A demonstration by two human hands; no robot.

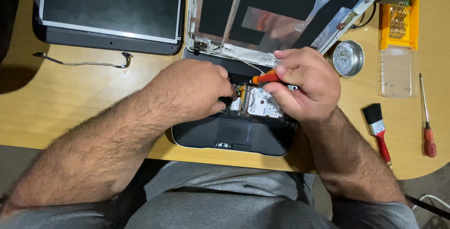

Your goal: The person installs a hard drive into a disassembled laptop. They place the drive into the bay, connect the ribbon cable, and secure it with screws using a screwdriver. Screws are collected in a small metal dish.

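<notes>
Two bare hands at work over one opened laptop base (234, 137), dark, set at the near edge of a wooden table (56, 112).

Far left: detached screen panel (110, 6), dark glass up; thin cable (79, 62) lying loose just in front of it.

Centre left: left hand (190, 90), fingers curled down into the open base, pressing on the innards; whether it pinches anything cannot be told.

Centre: hard drive (263, 105), silver-labelled, seated inside the base between the two hands. Behind it, the white lid shell (281, 11), lined with dark and foil patches.

Centre right: right hand (304, 81), closed round an orange-handled screwdriver (265, 76), the tip pointing left toward the drive.

Right: round metal tin (348, 58); orange bit case (398, 22) with its clear cover; paintbrush (378, 133), red handle; red-handled screwdriver (426, 116), lying apart.
</notes>
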